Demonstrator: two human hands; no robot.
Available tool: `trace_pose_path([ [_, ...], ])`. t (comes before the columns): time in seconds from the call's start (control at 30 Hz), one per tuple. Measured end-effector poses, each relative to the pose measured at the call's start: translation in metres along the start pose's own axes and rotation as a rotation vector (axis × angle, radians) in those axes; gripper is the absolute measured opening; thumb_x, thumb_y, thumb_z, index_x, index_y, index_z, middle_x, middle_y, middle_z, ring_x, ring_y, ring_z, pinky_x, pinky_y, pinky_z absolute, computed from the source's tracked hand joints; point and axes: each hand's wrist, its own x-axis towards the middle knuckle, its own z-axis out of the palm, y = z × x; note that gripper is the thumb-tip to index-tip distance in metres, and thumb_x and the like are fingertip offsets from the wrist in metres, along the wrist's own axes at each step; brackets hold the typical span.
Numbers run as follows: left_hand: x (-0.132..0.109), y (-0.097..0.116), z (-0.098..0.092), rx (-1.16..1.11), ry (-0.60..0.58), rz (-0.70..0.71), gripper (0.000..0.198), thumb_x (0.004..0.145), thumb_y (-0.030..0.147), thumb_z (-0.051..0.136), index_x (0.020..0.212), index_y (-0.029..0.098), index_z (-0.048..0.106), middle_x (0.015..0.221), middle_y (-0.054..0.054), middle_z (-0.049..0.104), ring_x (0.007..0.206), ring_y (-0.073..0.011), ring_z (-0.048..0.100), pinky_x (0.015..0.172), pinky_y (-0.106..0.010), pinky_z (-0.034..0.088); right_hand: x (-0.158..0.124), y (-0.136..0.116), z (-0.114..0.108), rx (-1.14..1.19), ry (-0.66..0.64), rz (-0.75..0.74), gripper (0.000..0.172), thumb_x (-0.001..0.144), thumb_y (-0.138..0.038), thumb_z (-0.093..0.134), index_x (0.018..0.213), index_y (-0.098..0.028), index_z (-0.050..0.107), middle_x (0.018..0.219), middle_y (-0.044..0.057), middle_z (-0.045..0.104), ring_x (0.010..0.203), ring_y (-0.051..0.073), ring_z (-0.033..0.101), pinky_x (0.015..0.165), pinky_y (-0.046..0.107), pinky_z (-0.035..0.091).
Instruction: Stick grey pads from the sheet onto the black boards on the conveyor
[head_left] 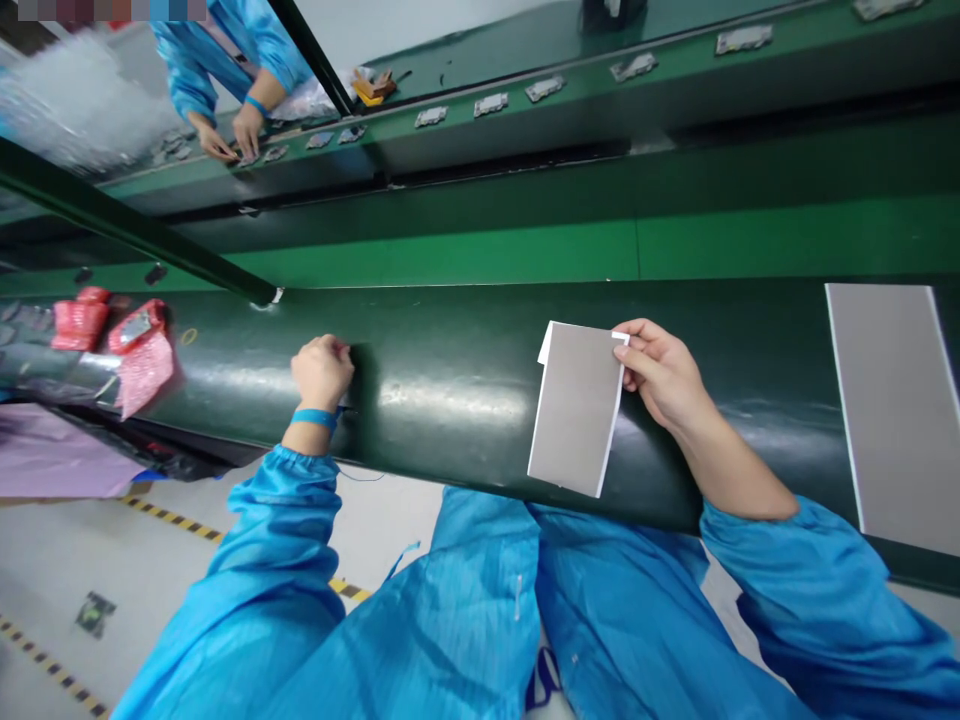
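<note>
My right hand [664, 372] pinches the upper right edge of a folded grey card [577, 410] between thumb and fingers. White borders run along the card, and a small white flap sticks out at its upper left. It is held over the dark green bench top [450, 370], near the front edge. Further left, my left hand [322, 372] is a closed fist at the bench surface, with a blue band on the wrist. Its fingers curl out of sight, so whatever they may hold is hidden.
A larger grey sheet [896, 420] with white edges lies at the right. Pink bubble-wrap pouches [146, 365] lie at the left, beside a slanted green post [150, 225]. Across the gap, a co-worker's hands [232, 132] handle small parts on a belt carrying several metallic parts [491, 104].
</note>
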Motion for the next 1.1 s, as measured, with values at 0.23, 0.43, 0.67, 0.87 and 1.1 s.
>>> trace_pose_path([
  [0.23,0.001,-0.023,-0.029,-0.142,0.160,-0.156,0.039,0.079,0.061,0.060,0.069,0.024,0.052,0.065,-0.001,0.053,0.081,-0.0251,0.065,0.082,-0.046,0.043,0.000,0.003,0.003,0.001,-0.031,0.017,0.039,0.070,-0.039,0.085,0.097,-0.020,0.063,0.064,-0.005,0.059,0.047,0.007,0.046,0.044,0.020,0.032],
  [0.43,-0.029,0.085,-0.003,-0.539,0.130,0.040,0.042,0.086,0.056,0.059,0.096,0.017,0.072,0.092,-0.003,0.072,0.086,-0.0185,0.067,0.086,-0.038,0.053,0.002,0.009,0.012,-0.039,-0.040,0.028,0.044,0.070,-0.044,0.084,0.100,-0.020,0.061,0.066,-0.006,0.062,0.045,0.006,0.046,0.042,0.019,0.033],
  [0.67,-0.064,0.244,0.003,-1.387,-0.848,0.179,0.068,0.074,0.056,0.092,0.129,0.022,0.070,0.124,-0.013,0.077,0.097,-0.0246,0.075,0.079,-0.034,0.060,0.018,0.004,0.039,-0.126,-0.120,-0.056,0.039,0.076,-0.048,0.074,0.099,-0.021,0.058,0.065,-0.007,0.061,0.049,0.009,0.051,0.046,0.022,0.038],
  [0.87,-0.058,0.280,0.015,-1.447,-0.856,0.014,0.056,0.055,0.047,0.105,0.092,0.017,0.076,0.083,-0.005,0.076,0.068,-0.0173,0.067,0.068,-0.029,0.056,0.036,0.005,0.045,-0.152,-0.049,-0.174,0.037,0.080,-0.052,0.072,0.096,-0.022,0.057,0.074,-0.004,0.059,0.061,0.011,0.051,0.059,0.024,0.040],
  [1.1,-0.061,0.268,0.021,-1.346,-0.815,-0.109,0.061,0.054,0.067,0.101,0.086,0.020,0.078,0.076,-0.005,0.077,0.058,-0.0192,0.064,0.054,-0.029,0.054,0.040,0.018,0.052,-0.256,-0.017,-0.268,0.031,0.089,-0.048,0.070,0.096,-0.022,0.055,0.080,-0.004,0.056,0.066,0.012,0.048,0.064,0.026,0.038],
])
